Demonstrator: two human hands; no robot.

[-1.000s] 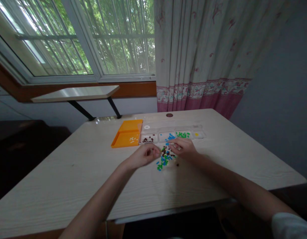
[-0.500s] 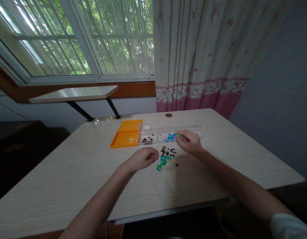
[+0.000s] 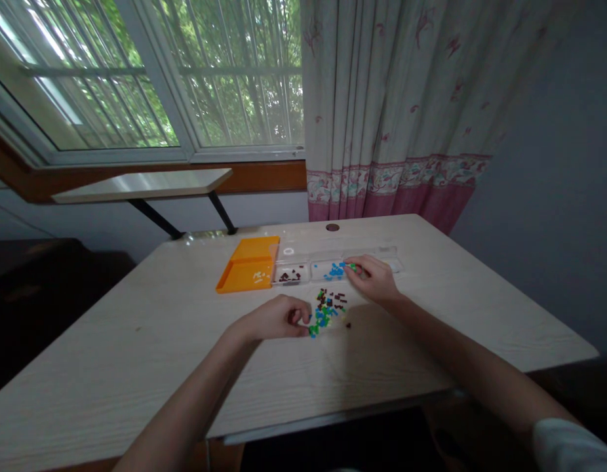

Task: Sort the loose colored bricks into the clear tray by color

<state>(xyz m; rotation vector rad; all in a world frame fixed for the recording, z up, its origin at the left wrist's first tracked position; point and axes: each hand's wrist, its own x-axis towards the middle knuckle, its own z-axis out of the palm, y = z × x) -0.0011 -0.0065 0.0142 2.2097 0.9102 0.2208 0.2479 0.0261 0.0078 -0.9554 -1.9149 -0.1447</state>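
Observation:
My left hand (image 3: pixel 284 318) is low over the table at the left edge of a loose pile of small building blocks (image 3: pixel 328 311) in green, blue and dark brown. Its thumb and index finger are apart, with a bit of blue by the index fingertip. My right hand (image 3: pixel 372 276) is over a clear compartment tray (image 3: pixel 306 272), its fingertips pinched at small green blocks (image 3: pixel 352 267). Just left of those fingertips, blue blocks (image 3: pixel 334 271) lie in one compartment. Dark brown blocks (image 3: pixel 290 275) occupy the compartment beside it. My right palm and fingers hide part of the tray.
An open orange case (image 3: pixel 244 272) holding a few white pieces adjoins the tray's left end. One brown block (image 3: pixel 348 325) lies apart from the pile. A raised shelf (image 3: pixel 151 183) stands at the back left, below the window. A curtain (image 3: pixel 382 118) hangs behind the table (image 3: pixel 411 367).
My left hand has lowered slightly toward the pile's near left edge, and its thumb and index finger have spread apart. My right hand stays at almost the same spot over the tray.

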